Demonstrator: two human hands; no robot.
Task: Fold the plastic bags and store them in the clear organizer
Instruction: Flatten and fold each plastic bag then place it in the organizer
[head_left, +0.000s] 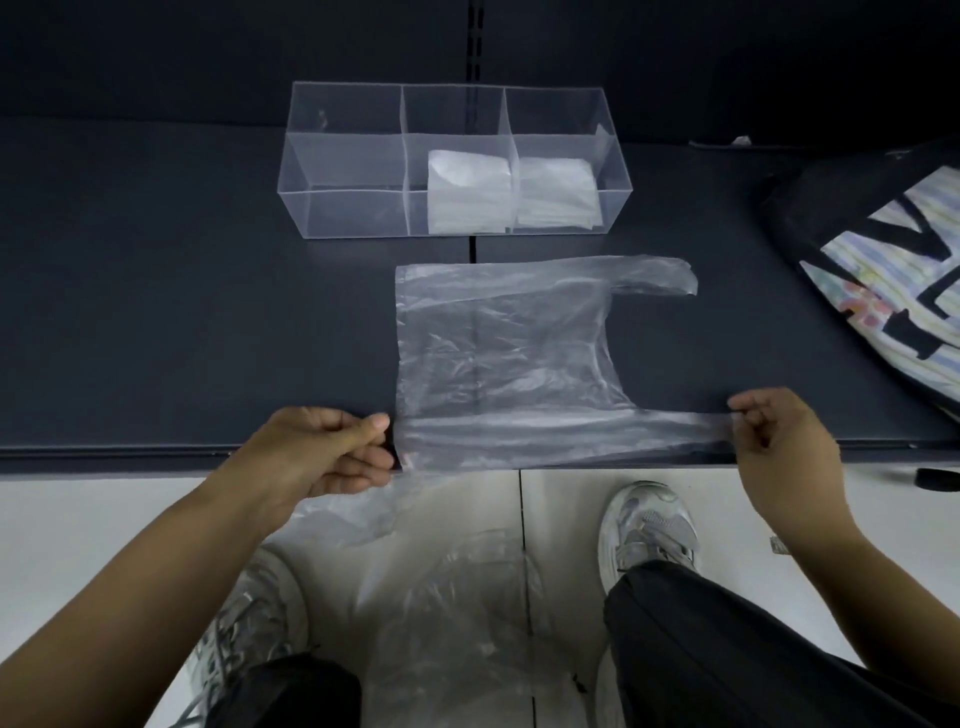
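From the head camera, a thin, see-through plastic bag (498, 353) lies flat on the dark bench (182, 312), its base to the left and its two handles to the right. Its near edge sits along the bench's front lip. The left hand (322, 452) pinches the near base corner between thumb and curled fingers (375, 423). The right hand (779, 447) pinches the tip of the near handle in the same narrow grip, so that the near edge is drawn taut between them. The far handle lies loose on the bench. Behind the bag, well apart from it, stands the clear organizer (353, 135) with three compartments. The middle one holds a folded bag (467, 192) and the right one a second folded bag (558, 192), while the left compartment looks bare. By that count two bags are stored, and the one in hand appears spread out but not yet creased, so I judge its first lengthwise fold is only starting. It remains to be folded down small and placed, most likely in the left compartment. More work waits beyond it, since loose bags (467, 613) lie crumpled on the pale floor between the person's shoes. How many there are cannot be told. A patterned tote (904, 270) rests at the bench's right end.
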